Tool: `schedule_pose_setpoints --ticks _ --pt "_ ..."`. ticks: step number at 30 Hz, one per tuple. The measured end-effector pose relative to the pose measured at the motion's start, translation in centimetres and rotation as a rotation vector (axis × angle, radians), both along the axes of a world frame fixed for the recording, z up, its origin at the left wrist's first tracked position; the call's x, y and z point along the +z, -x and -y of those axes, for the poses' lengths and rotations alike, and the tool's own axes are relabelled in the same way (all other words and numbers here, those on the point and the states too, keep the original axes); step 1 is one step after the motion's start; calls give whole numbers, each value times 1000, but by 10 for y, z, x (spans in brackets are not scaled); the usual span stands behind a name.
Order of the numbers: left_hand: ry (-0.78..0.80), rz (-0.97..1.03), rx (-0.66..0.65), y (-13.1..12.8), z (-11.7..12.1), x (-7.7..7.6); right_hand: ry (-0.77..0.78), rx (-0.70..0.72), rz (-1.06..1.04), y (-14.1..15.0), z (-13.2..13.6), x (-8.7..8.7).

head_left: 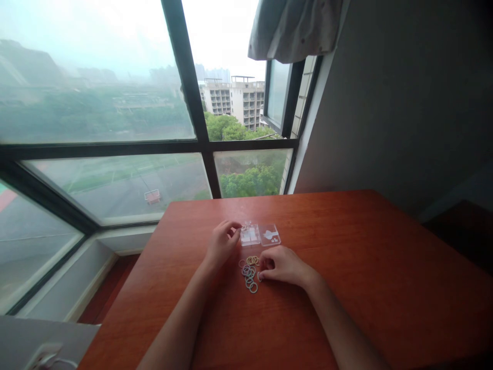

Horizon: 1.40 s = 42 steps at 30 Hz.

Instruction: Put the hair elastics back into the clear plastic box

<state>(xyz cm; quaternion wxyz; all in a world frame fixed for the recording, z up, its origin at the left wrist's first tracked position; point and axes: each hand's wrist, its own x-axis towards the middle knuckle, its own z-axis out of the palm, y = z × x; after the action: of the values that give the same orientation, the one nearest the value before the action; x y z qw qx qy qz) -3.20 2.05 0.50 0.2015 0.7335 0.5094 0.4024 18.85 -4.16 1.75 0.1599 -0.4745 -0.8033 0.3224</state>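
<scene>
A small clear plastic box (250, 235) lies on the table with its hinged lid (270, 235) laid open to the right. The fingers of my left hand (223, 242) are curled at the box's far left corner and appear to grip its edge. Small coloured hair ties (249, 272) lie in a loose cluster in front of the box: yellow ones at the far side, then pink, purple and green ones nearer me. My right hand (285, 264) is closed at the right of this cluster. Its thumb and forefinger pinch a pale hair tie (259, 276), partly hidden by the fingers.
The reddish-brown wooden table (346, 308) reaches to the window frame (204, 146) at the back. A dark wall (393, 103) rises on the right. A grey curtain (295, 31) hangs high by the open window pane. A socket with a cable (50, 357) is at lower left.
</scene>
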Motion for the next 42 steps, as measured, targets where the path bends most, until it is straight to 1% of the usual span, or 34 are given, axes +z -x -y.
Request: schedule_pose_setpoints --ticks 6,12,15,18,21,23,26,29,31,37,42 --pt "3 -18 -1 0 0 1 28 64 -12 0 0 3" --pt "-2 -11 1 0 1 2 -32 70 -22 1 1 2" --pt "2 -17 -8 -1 2 3 -104 -10 -49 2 0 -1" --pt "-7 -31 -42 -4 5 9 -182 -169 -84 1 -4 -3" --pt "-23 -39 -99 -9 12 18 -252 -307 -114 0 -8 -2" --pt "-16 -45 -144 -14 17 25 -284 -364 -128 -1 -10 -2" --pt "23 -66 -250 -22 24 31 -312 -406 -139 -2 -11 -3" --pt "46 -107 -355 -28 29 33 -318 -403 -137 -1 -10 -4" --pt "45 -149 -381 -31 31 32 -312 -386 -139 0 -10 -5" --pt "31 -186 -355 -35 31 26 -305 -363 -124 1 -9 -3" --pt "18 -160 -311 -26 25 27 -309 -351 -125 1 -9 -3"
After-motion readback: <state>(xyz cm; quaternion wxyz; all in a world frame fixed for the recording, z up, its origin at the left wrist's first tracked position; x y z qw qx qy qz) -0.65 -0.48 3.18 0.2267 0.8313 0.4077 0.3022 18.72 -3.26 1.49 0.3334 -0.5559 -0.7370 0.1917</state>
